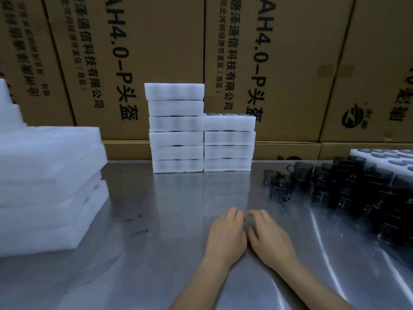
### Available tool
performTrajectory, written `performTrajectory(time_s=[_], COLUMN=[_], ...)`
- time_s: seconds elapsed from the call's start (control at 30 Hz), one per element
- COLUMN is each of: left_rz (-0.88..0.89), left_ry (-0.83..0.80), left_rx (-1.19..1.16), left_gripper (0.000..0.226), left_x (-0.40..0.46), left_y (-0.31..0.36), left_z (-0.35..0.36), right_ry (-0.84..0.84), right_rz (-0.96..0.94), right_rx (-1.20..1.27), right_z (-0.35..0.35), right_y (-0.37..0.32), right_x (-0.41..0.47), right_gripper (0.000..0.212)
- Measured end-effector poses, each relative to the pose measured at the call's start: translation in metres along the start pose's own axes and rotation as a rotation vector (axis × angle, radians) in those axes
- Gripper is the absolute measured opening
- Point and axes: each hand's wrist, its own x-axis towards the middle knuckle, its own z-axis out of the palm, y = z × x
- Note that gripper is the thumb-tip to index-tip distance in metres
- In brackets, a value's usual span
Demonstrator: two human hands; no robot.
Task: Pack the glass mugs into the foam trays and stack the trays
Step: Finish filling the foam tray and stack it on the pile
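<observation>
- left hand (pixel 225 234) and right hand (pixel 269 239) rest side by side on the steel table (pixel 169 220), fingers loosely curled, holding nothing.
- two stacks of filled foam trays (pixel 177 128) stand touching at the table's back edge.
- dark glass mugs (pixel 348 186) crowd the right side.
- foam sheets (pixel 49 184) are piled at left.
- cardboard boxes (pixel 134 52) form the back wall.

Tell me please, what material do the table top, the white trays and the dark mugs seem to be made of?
Table top: apparently brushed stainless steel; grey, with streaky reflections of the stacks.
White trays: soft white foam, matte and slightly translucent, dark shapes showing faintly through the sides.
Dark mugs: probably smoked glass; glossy, see-through, with small handles.
</observation>
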Motion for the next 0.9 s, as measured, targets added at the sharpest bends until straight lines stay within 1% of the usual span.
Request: performTrajectory(time_s=[0.13,0.3,0.4,0.47,0.53,0.57,0.63,0.7,0.73,0.77,0.83,0.9], left_rz=[0.144,0.199,0.279,0.291,0.222,0.147,-0.068,-0.280,-0.347,-0.382,-0.441,-0.574], left_ry=[0.038,0.055,0.033,0.000,-0.008,0.008,0.122,0.302,0.372,0.401,0.367,0.309], left_rx=[-0.047,-0.017,0.120,0.252,0.383,0.438,0.513,0.543,0.585,0.639,0.711,0.780], left_gripper=[0.021,0.024,0.024,0.025,0.026,0.026,0.030,0.036,0.040,0.047,0.064,0.073], left_x=[-0.041,-0.070,-0.080,-0.080,-0.072,-0.066,-0.053,-0.046,-0.044,-0.042,-0.042,-0.042], left_y=[0.011,0.004,-0.016,-0.039,-0.065,-0.079,-0.107,-0.131,-0.139,-0.145,-0.154,-0.161], left_z=[-0.022,-0.048,-0.065,-0.084,-0.112,-0.130,-0.169,-0.208,-0.225,-0.236,-0.251,-0.261], right_ry=[-0.029,-0.035,-0.025,-0.020,-0.005,0.003,0.008,0.006,0.004,0.003,0.004,0.006], right_rz=[-0.025,-0.128,-0.140,-0.142,-0.146,-0.147,-0.151,-0.151,-0.147,-0.143,-0.142,-0.154], right_rx=[-0.020,-0.041,-0.013,0.008,0.008,0.004,0.009,0.015,0.016,0.016,0.018,0.029], right_z=[-0.008,-0.009,-0.009,-0.010,-0.011,-0.011,-0.011,-0.010,-0.010,-0.010,-0.010,-0.010], right_y=[-0.009,-0.020,-0.021,-0.022,-0.022,-0.022,-0.022,-0.023,-0.023,-0.023,-0.024,-0.025], right_x=[-0.033,-0.063,-0.071,-0.073,-0.072,-0.071,-0.071,-0.072,-0.072,-0.072,-0.072,-0.071], right_gripper=[0.022,0.024,0.023,0.022,0.022,0.021,0.021,0.021,0.020,0.020,0.019,0.020])
